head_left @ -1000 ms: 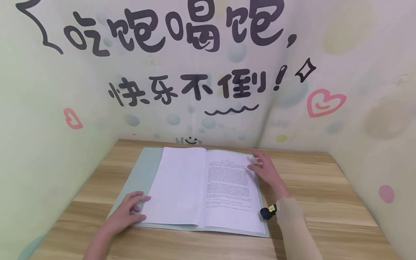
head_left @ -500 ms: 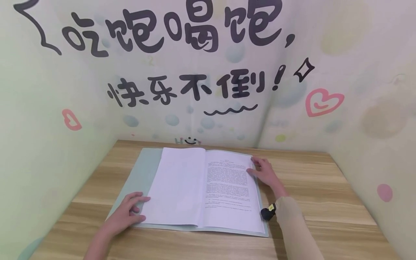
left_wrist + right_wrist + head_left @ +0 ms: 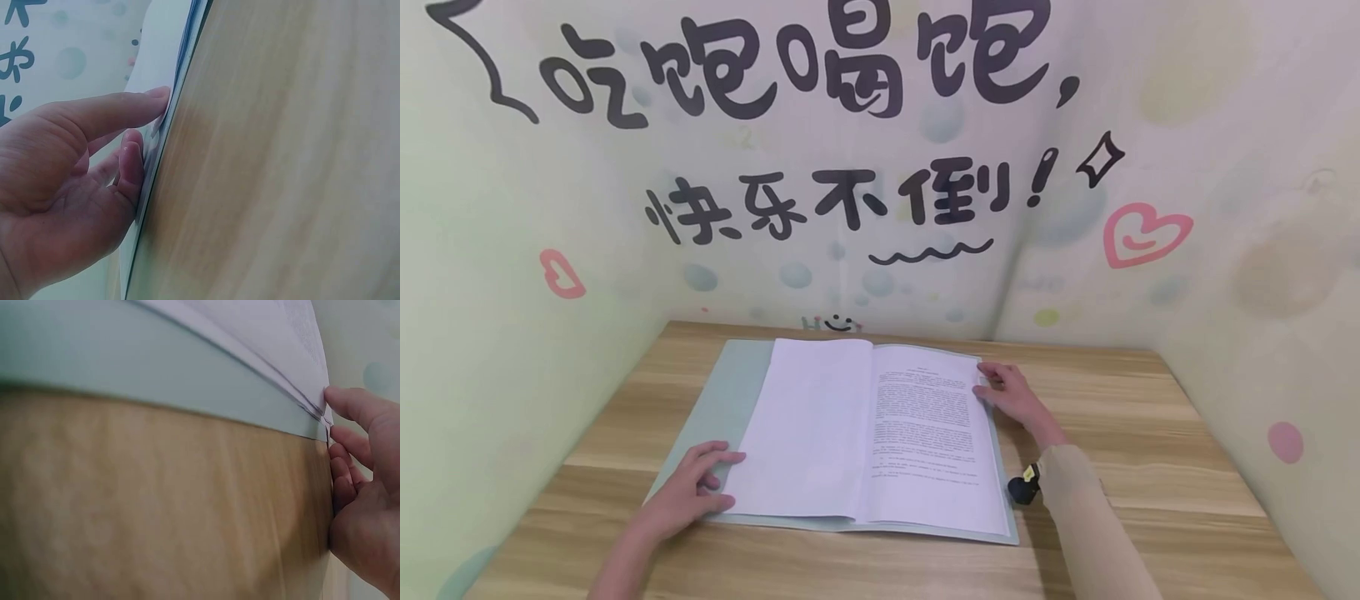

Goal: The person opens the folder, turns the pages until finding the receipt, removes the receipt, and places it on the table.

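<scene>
A document in a pale green folder (image 3: 737, 375) lies open on the table. Its left page (image 3: 805, 425) is blank and its right page (image 3: 925, 425) carries printed text. My left hand (image 3: 688, 487) rests on the lower left of the folder, thumb and fingertips touching the left page's edge. In the left wrist view the thumb of that left hand (image 3: 69, 169) lies on the paper, the other fingers loosely bent. At the upper right corner my right hand (image 3: 1018, 400) pinches the right page between thumb and index finger. The right wrist view shows layered sheets (image 3: 275, 356) at the fingertips.
The wooden table (image 3: 1142, 450) extends to the right of the folder. A wall with large black writing (image 3: 850, 200) and pink hearts stands right behind it. Side walls close in left and right. A small black device (image 3: 1022, 487) is at my right wrist.
My right hand has come down slightly onto the page's upper right corner, and its fingers have closed together there. The left hand stays in place.
</scene>
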The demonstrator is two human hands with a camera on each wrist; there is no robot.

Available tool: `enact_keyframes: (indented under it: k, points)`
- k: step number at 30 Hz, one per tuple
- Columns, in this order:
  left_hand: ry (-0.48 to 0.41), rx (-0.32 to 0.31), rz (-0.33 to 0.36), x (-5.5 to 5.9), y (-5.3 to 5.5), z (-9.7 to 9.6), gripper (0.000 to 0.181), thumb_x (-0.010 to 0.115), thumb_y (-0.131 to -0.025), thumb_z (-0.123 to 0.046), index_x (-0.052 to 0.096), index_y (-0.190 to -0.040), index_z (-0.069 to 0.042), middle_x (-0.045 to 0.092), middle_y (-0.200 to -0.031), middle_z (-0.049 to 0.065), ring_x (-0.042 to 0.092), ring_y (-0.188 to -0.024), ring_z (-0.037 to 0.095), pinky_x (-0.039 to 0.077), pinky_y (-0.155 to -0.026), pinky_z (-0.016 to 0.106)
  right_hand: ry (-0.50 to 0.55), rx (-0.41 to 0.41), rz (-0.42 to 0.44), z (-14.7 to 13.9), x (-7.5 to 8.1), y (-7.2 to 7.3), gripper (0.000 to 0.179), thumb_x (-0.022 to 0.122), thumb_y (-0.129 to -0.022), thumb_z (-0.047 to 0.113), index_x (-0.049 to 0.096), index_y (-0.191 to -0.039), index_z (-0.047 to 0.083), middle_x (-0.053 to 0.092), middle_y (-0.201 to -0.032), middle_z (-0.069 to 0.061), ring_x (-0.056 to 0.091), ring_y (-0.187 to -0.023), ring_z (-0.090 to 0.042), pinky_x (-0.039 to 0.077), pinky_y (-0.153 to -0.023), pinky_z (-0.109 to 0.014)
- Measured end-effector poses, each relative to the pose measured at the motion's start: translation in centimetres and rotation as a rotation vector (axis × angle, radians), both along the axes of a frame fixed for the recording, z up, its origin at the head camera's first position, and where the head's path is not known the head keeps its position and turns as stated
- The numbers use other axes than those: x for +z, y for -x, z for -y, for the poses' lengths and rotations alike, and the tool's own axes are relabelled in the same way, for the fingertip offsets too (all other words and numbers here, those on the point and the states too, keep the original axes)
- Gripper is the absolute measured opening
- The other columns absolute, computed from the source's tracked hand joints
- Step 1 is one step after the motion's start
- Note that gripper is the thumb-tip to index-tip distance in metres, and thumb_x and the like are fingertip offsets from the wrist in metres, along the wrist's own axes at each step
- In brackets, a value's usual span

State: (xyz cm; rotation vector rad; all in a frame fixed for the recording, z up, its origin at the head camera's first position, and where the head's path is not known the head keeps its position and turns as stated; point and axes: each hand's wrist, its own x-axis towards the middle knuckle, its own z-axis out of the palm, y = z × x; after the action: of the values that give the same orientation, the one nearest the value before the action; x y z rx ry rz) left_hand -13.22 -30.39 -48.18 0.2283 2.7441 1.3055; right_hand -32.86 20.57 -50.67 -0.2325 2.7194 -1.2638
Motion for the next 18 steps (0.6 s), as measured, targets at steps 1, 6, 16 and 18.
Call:
enact_keyframes:
  k: [1,6,16,18]
  points:
    - [0.001,0.001,0.0,-0.01,0.0,0.04,0.055,0.08,-0.079,-0.013,0.06,-0.13,-0.005,0.035,-0.144,0.024,0.047,-0.088,0.006,0.047,-0.072,0.019,0.001,-0.003,0.008,0.02,0.05,-0.03,0.06,0.064,-0.095,0.026,0.042,-0.147,0.006,0.038,-0.144,-0.02,0.038,-0.133,-0.037,0.032,-0.112,-0.056]
    - [0.002,0.004,0.007,-0.05,0.04,0.06,0.055,0.08,-0.078,-0.013,0.06,-0.129,-0.006,0.035,-0.145,0.024,0.047,-0.088,0.006,0.047,-0.072,0.019,-0.007,-0.007,0.014,0.02,0.08,-0.11,0.06,0.065,-0.095,0.024,0.042,-0.148,0.007,0.039,-0.142,-0.019,0.038,-0.133,-0.037,0.032,-0.112,-0.056]
    - [-0.015,-0.004,-0.007,0.0,0.09,0.01,0.055,0.079,-0.079,-0.012,0.06,-0.129,-0.004,0.035,-0.144,0.025,0.046,-0.088,0.007,0.047,-0.072,0.019,0.002,-0.007,0.03,0.23,0.71,-0.36,0.066,0.068,-0.093,0.026,0.039,-0.151,0.013,0.038,-0.144,-0.019,0.036,-0.135,-0.039,0.031,-0.112,-0.06]
    - [-0.017,-0.002,-0.009,0.01,0.06,0.02,0.054,0.079,-0.078,-0.012,0.06,-0.129,-0.004,0.035,-0.144,0.025,0.046,-0.087,0.007,0.047,-0.072,0.019,-0.006,0.008,0.032,0.16,0.8,-0.44,0.067,0.069,-0.092,0.026,0.039,-0.151,0.014,0.037,-0.144,-0.02,0.036,-0.134,-0.04,0.032,-0.11,-0.06]
